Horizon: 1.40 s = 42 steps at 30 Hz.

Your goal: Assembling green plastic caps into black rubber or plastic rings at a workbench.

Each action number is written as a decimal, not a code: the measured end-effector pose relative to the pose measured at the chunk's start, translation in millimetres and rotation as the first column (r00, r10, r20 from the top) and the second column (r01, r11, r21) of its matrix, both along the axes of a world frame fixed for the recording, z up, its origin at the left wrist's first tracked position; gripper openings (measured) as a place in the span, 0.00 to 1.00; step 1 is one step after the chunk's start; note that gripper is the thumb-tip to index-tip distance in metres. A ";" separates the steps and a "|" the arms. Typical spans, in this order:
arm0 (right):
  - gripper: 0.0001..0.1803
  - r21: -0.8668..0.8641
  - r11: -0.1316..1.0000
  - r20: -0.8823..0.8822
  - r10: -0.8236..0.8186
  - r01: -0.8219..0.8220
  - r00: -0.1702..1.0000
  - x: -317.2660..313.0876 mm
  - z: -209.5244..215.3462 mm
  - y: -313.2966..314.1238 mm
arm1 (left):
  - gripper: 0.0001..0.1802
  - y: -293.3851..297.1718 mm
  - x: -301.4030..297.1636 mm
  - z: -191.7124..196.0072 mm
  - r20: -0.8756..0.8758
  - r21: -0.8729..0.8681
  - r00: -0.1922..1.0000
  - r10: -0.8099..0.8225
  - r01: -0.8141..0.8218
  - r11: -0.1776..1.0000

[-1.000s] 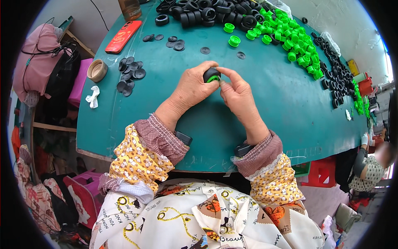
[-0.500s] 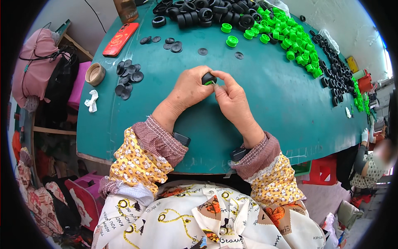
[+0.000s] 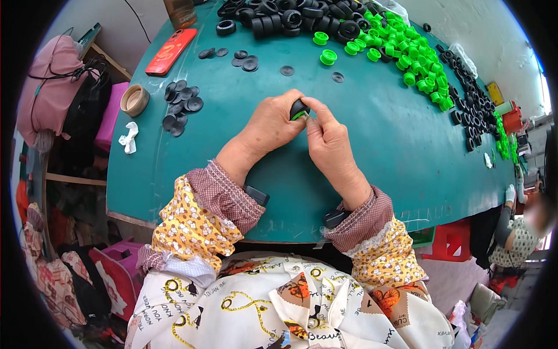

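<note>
Above the table's middle, my left hand (image 3: 270, 120) wraps around a small toy wheel (image 3: 299, 109), a black tyre with a bright green rim showing at its lower side. My right hand (image 3: 331, 139) is closed at the wheel's right side, index finger against the tyre and thumb close to the green rim. A tiny pale sliver shows between thumb and rim; I cannot make out whether it is a nail or a tool tip. Beyond my hands lie black discs (image 3: 286, 70) and a loose green rim (image 3: 328, 57).
Black tyres (image 3: 292, 19) and green rims (image 3: 427, 70) are heaped along the far side of the green table (image 3: 232, 192). More black discs (image 3: 185, 93), a red phone (image 3: 171, 51), a round tub (image 3: 135, 100) and crumpled tissue (image 3: 129, 138) lie left. Another person (image 3: 511, 232) sits far right.
My hands and the wheel have shifted slightly to the right. The wheel is tilted a little differently, and my right thumb has moved along its rim.
</note>
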State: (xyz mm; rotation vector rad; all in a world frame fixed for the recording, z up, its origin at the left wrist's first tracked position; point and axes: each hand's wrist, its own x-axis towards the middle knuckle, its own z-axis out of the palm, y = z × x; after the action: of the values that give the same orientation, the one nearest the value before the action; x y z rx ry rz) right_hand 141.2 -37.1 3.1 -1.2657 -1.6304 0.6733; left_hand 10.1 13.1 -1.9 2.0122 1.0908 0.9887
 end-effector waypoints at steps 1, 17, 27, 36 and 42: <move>0.15 -0.020 1.000 -0.020 0.007 -0.008 1.000 0.0 -1.0 -0.3 | 0.14 0.3 -0.5 0.2 -0.031 -0.024 0.999 0.006 -0.007 1.000; 0.14 -0.149 0.988 -0.175 0.008 -0.035 0.984 4.4 -5.7 6.1 | 0.11 -3.7 1.9 -0.7 0.138 -0.021 0.990 0.020 -0.017 1.000; 0.15 -0.109 0.993 -0.176 0.032 -0.052 0.984 2.9 -13.2 8.6 | 0.13 -4.6 -0.8 -0.7 -0.018 -0.096 0.999 0.030 -0.031 0.995; 0.16 -0.221 0.975 -0.227 -0.014 -0.037 0.974 8.0 -14.3 12.0 | 0.13 -4.2 0.5 -1.2 0.035 0.009 0.997 0.074 -0.074 0.997; 0.17 -0.073 0.997 -0.077 -0.039 0.034 0.996 -0.1 -6.3 -0.5 | 0.12 -3.5 2.2 -3.2 0.051 -0.016 0.997 0.060 -0.059 0.998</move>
State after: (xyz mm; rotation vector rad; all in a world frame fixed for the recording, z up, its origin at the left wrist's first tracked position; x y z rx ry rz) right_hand 141.1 -37.6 -3.1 -1.3013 -1.5277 0.7548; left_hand 12.2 9.6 -5.1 1.9418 1.1325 1.0540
